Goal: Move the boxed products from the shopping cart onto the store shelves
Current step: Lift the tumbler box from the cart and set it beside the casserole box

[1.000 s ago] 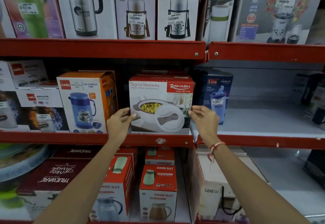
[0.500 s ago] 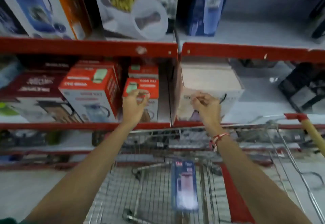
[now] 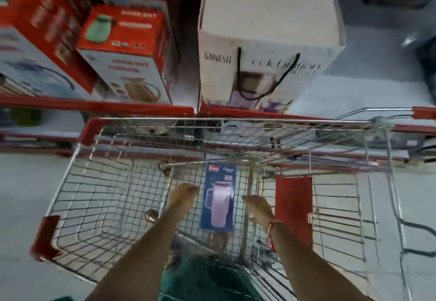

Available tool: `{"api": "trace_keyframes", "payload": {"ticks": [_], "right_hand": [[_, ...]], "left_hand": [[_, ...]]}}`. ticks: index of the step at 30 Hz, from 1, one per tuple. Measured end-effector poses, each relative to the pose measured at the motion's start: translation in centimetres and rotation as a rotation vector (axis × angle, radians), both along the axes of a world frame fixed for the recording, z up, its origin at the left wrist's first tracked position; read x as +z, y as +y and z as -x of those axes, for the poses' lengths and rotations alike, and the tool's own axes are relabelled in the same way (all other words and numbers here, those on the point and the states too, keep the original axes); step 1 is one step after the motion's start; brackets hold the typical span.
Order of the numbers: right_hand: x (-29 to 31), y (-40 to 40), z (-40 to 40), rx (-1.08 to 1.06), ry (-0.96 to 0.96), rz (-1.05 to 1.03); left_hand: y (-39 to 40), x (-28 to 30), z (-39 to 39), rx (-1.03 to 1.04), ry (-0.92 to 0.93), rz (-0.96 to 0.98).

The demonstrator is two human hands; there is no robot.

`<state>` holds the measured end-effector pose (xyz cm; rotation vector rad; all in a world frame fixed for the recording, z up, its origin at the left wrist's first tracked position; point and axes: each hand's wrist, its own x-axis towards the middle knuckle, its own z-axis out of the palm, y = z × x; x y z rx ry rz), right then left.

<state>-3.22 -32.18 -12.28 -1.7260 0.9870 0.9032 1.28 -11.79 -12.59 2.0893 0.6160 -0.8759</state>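
Two hands reach down into the shopping cart [image 3: 70, 178], and neither touches anything yet. Our left hand [image 3: 182, 195] is loosely curled, fingers half folded, just left of the blue tumbler box [image 3: 218, 197]; our right hand [image 3: 258, 207] is spread, fingers toward the box's right edge, a small gap remaining.

That blue tumbler box lies flat on the wire floor near the middle of the cart, printed face up. Its long axis runs from us toward the shelves, the brand label at the far end.

Risks, as we judge them: a one-sided grip could swing this slim box and snag a corner in the wire mesh, and lifting it through the cart's far rim could knock it against the red shelf edge [image 3: 141, 108] beyond, where the white Ganesh box [image 3: 264, 41] stands.
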Motion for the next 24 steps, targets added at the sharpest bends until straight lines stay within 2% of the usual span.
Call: {"api": "trace_keyframes", "payload": {"ticks": [2, 6, 14, 19, 21, 24], "right_hand": [[-1.7, 0.0, -0.7, -0.081, 0.030, -0.060], [-4.3, 0.2, -2.6, -0.320, 0.029, -0.292], [-5.6, 1.0, -4.3, -0.268, 0.068, -0.390], [-3.1, 1.8, -2.9, -0.270, -0.052, -0.348], [-0.6, 2.0, -2.0, -0.270, -0.134, -0.306], [4.7, 3.0, -0.4, -0.280, -0.239, -0.293]], "left_hand": [[-1.1, -2.0, 0.0, -0.027, 0.067, -0.019], [-2.9, -4.8, -0.6, 0.058, 0.110, 0.026], [-4.1, -8.7, -1.1, 0.209, 0.249, 0.189], [-4.7, -2.2, -0.2, 0.180, 0.107, 0.177], [-4.1, 0.2, 1.0, 0.126, 0.004, 0.136], [-2.7, 3.9, 2.9, 0.164, -0.136, 0.156]]}}
